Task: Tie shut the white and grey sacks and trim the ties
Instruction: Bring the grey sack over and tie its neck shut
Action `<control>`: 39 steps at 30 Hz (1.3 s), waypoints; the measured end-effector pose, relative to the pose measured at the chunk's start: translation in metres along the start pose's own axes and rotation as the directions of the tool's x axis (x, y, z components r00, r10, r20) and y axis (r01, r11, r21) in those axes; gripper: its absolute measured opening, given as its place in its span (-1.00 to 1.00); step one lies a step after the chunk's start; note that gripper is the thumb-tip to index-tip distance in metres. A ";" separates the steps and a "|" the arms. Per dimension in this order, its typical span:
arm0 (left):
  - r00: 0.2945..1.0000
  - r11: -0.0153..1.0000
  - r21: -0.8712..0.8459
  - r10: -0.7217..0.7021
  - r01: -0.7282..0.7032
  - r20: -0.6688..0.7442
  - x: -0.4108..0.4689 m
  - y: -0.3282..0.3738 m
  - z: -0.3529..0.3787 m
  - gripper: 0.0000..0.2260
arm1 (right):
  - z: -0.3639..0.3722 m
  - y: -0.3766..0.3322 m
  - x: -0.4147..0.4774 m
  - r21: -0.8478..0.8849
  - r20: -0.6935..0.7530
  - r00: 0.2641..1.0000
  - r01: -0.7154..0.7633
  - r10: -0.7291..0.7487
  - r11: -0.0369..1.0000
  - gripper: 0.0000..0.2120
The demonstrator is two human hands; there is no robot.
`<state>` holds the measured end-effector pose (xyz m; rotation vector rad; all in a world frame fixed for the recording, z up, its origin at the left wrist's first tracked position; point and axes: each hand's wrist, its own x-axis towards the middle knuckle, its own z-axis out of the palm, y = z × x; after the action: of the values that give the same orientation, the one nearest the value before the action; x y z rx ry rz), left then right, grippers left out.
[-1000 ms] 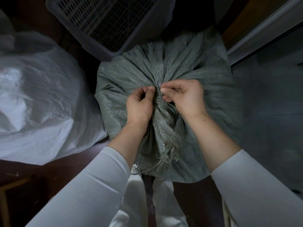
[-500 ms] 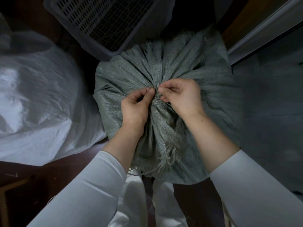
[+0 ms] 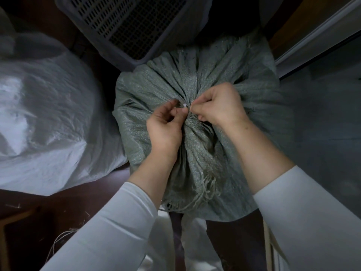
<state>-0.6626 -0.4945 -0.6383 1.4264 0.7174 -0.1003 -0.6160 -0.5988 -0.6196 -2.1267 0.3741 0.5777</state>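
Observation:
The grey woven sack (image 3: 156, 85) stands in the middle, its mouth gathered into a bunched neck that falls toward me with a frayed fringe. A small white tie (image 3: 184, 105) shows at the neck between my hands. My left hand (image 3: 164, 124) pinches at the tie from the left with curled fingers. My right hand (image 3: 218, 106) pinches it from the right, fingers curled tight. The white sack (image 3: 48, 124) lies to the left, apart from both hands.
A perforated plastic crate (image 3: 125, 22) sits behind the grey sack, touching its top edge. A metal door frame (image 3: 312, 40) runs along the right. Loose twine strands (image 3: 62, 237) lie on the dark floor at lower left.
Both hands stayed at the sack's neck with small finger movements. A white bit of tie now shows between the fingertips. The view shifted slightly.

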 end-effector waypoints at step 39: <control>0.904 0.849 0.318 0.419 -0.421 0.078 -0.001 -0.007 -0.006 -0.67 | 0.000 0.005 -0.012 0.117 -0.092 0.996 -0.010 0.021 0.993 -0.75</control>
<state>-0.6689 -0.4906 -0.6435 1.8763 0.3747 0.1260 -0.6283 -0.6008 -0.6169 -2.0445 0.4657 0.4558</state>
